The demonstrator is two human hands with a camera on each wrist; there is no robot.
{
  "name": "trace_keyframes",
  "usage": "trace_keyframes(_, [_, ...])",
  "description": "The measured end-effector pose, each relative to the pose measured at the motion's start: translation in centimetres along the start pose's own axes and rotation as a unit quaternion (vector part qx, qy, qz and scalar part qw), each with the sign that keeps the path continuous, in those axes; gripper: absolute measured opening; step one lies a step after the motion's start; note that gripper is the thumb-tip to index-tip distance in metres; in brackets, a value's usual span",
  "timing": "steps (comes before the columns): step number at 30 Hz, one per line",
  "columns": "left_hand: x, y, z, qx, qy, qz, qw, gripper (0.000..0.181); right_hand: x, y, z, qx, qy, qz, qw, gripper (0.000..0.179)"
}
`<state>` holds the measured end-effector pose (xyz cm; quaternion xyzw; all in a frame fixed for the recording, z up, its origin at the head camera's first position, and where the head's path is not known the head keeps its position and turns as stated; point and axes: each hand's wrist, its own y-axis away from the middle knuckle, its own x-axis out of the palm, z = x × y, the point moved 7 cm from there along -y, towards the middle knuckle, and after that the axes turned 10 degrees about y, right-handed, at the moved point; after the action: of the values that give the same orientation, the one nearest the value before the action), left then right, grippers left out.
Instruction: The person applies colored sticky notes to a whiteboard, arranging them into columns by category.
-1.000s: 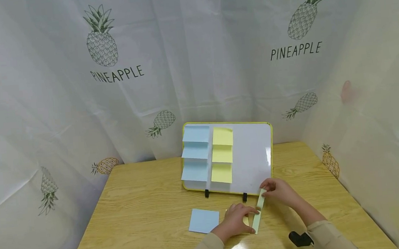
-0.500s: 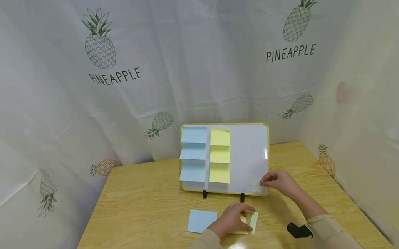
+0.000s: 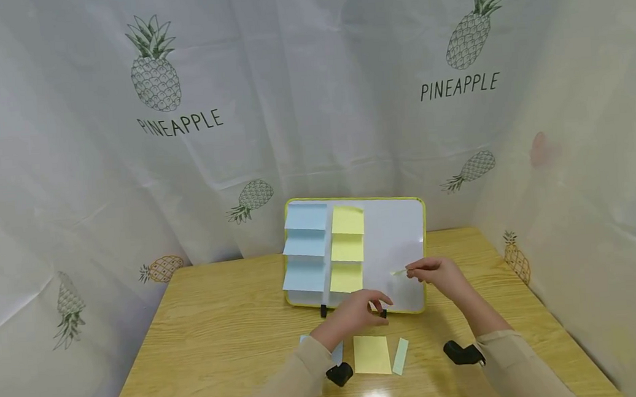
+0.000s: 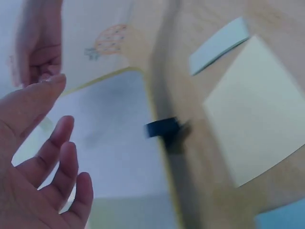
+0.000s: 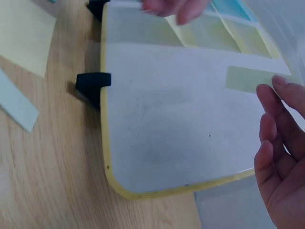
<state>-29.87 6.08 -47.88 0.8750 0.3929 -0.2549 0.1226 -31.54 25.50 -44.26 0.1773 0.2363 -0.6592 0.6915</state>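
Note:
My right hand (image 3: 437, 276) pinches a narrow pale green sticky note (image 5: 250, 78) by one end, between thumb and index finger. In the head view the strip shows nearly edge-on, in front of the right part of a whiteboard (image 3: 392, 233) with a yellow frame. My left hand (image 3: 356, 312) hovers at the board's lower edge, fingers spread and loosely bent, nothing in them. On the board, blue sticky notes (image 3: 306, 243) form the left column and yellow sticky notes (image 3: 346, 247) the one beside it.
On the table (image 3: 222, 328) in front of the board lie a yellow sticky pad (image 3: 371, 354), a narrow pale green pad (image 3: 400, 357) and a blue pad (image 3: 337, 353), partly hidden by the left wrist. Black feet (image 3: 323, 311) support the board. A pineapple-print curtain (image 3: 311, 100) surrounds the table.
My right hand has peeled the green strip off its pad and carried it up and left before the board. My left hand has let go of the pad and risen toward the board's lower edge.

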Motion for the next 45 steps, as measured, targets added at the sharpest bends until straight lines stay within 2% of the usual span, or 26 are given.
trace_keyframes(6, [-4.5, -1.4, -3.0, 0.036, -0.04, -0.053, 0.9971, 0.034, 0.1, -0.8, -0.6, 0.035, -0.076, -0.045, 0.9955, 0.026])
trace_keyframes(12, [-8.0, -3.2, -4.6, 0.052, -0.057, -0.097, 0.9923, 0.036, 0.9, -1.4, -0.6, 0.053, -0.114, -0.079, 0.9889, 0.04])
trace_keyframes(18, [-11.3, -5.3, -5.2, 0.063, -0.05, -0.132, 0.988, 0.042, 1.2, -2.6, 0.0, 0.059, -0.152, -0.129, 0.9782, 0.034])
trace_keyframes(23, [-13.7, -7.0, -4.4, 0.033, -0.027, -0.144, 0.9887, 0.043, 1.6, -3.6, 0.3, 0.076, -0.196, -0.156, 0.965, 0.027])
trace_keyframes(26, [-14.4, -8.0, -3.9, 0.017, -0.015, -0.142, 0.9896, 0.041, 1.8, -4.4, 0.7, 0.076, -0.203, -0.157, 0.9635, 0.027])
trace_keyframes(30, [-14.7, -9.1, -3.5, 0.003, -0.02, -0.13, 0.9913, 0.042, 2.0, -5.3, 1.2, 0.073, -0.203, -0.163, 0.9627, 0.029])
trace_keyframes(36, [-14.9, -10.3, -2.9, -0.027, -0.038, -0.131, 0.9903, 0.044, 2.0, -6.6, 1.8, 0.064, -0.185, -0.156, 0.9682, 0.028])
trace_keyframes(39, [-14.9, -10.7, -3.0, -0.029, -0.029, -0.13, 0.9907, 0.045, 1.9, -7.1, 1.9, 0.06, -0.167, -0.155, 0.9717, 0.027])
trace_keyframes(45, [-14.8, -11.5, -2.8, -0.029, -0.006, -0.109, 0.9936, 0.047, 1.7, -7.9, 2.4, 0.041, -0.164, -0.159, 0.9727, 0.028])
